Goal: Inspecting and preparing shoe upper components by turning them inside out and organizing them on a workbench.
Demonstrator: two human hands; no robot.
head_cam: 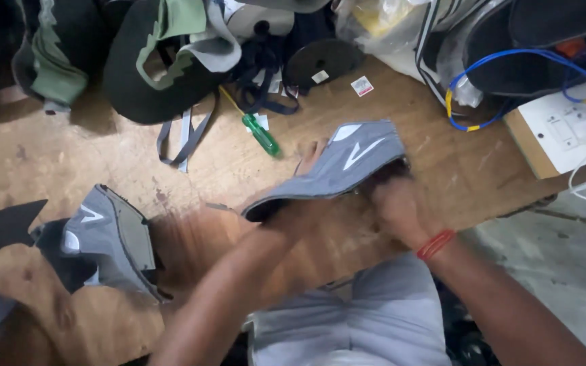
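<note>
From the head camera, both hands meet over the middle of the wooden table (49,149), and between them they carry a grey shoe upper (337,166) with white stripe marks, lifted clear of the wood and tilted so its outer face turns up toward the camera, which suits looking over or working the piece rather than laying it down. The left hand (286,220) is under the lower, nearer end, its grip seemingly pressed onto the edge of the fabric, though motion blur hides the fingers. The right hand (395,203), with a red band (435,244) on its wrist, sits at the far right end, its grip mostly tucked behind or inside the upper, so I cannot tell exactly how the fingers pinch it; it appears closed on the material. Holding both ends keeps the soft piece stretched and steady. A second grey upper (113,240) lies flat on the table to the left, well apart from the hands, beside a black cut-out shape (8,224). A green-handled screwdriver (260,134) rests just beyond the held piece, near enough to reach. Dark and green shoe parts (164,54) are heaped along the far edge, with loose grey straps (184,139) trailing from them, and blue and yellow cables (469,102) curl at the far right.
</note>
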